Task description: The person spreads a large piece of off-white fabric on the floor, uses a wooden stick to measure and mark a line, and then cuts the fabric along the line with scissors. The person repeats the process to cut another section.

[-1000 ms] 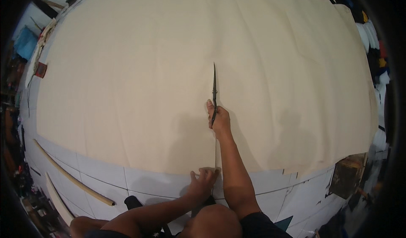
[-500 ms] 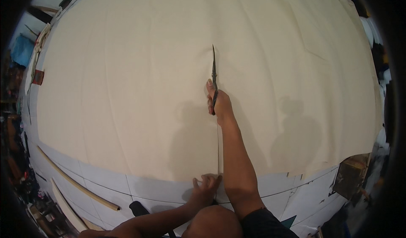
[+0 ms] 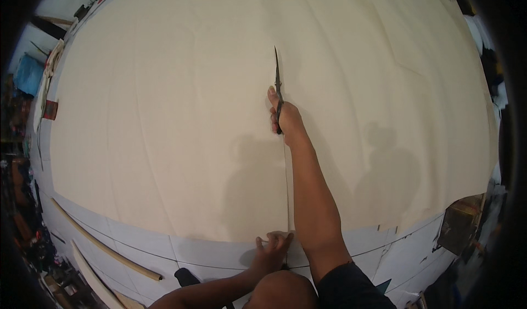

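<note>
Right hand (image 3: 285, 119) fingers closed round scissors (image 3: 278, 84) pointing 12 o'clock; left hand (image 3: 273, 248) fingers spread flat pinning light, floppy cloth (image 3: 164, 117) edge.

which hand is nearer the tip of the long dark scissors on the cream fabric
Right. The right hand grips the long dark scissors just below their tip; the left hand presses the fabric's near edge, far back.

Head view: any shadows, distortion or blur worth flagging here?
Head view: strong fisheye bend with a dark rim; two soft shadows fall on the cream fabric, left and right of the arm; right hand and scissors are sharp; left hand is dimmer.
</note>
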The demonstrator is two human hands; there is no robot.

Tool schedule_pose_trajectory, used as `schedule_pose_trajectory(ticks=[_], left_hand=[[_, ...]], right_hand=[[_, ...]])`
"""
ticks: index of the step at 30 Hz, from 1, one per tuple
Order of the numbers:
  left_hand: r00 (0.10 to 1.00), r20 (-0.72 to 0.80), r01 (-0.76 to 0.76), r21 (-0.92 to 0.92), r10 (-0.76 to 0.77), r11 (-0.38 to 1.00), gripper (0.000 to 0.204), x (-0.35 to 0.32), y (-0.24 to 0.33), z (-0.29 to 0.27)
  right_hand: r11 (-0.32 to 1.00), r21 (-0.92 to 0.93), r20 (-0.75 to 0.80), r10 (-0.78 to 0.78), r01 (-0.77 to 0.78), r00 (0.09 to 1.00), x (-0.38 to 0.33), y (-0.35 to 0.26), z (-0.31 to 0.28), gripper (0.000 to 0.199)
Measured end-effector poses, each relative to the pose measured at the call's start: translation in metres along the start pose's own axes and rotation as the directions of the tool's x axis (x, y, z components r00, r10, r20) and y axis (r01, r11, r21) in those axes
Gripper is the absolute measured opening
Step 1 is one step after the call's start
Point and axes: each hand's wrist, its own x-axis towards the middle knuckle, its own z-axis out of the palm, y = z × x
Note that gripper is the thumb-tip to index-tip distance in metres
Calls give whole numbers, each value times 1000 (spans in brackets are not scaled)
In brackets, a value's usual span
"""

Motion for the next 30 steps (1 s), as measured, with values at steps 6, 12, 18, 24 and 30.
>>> schedule_pose_trajectory(ticks=[6, 12, 18, 24, 30], left_hand=[[998, -50, -32, 66, 36, 997, 74, -1, 1, 9], [999, -37, -21, 66, 24, 998, 77, 0, 1, 9], [998, 55, 1, 3, -1, 1000, 87, 1, 2, 4], [987, -162, 2, 94, 14, 996, 62, 4, 1, 8], [983, -184, -17, 50, 26, 999, 63, 0, -1, 9]], right_hand=[[991, -98, -107, -99, 88, 989, 18, 11, 0, 55], [992, -93, -64, -93, 87, 994, 28, -1, 0, 57], [996, -53, -23, -71, 69, 997, 44, -37, 5, 59], [980, -126, -95, -166, 154, 982, 62, -26, 4, 57], [996, -56, -69, -67, 63, 995, 87, -58, 10, 56]])
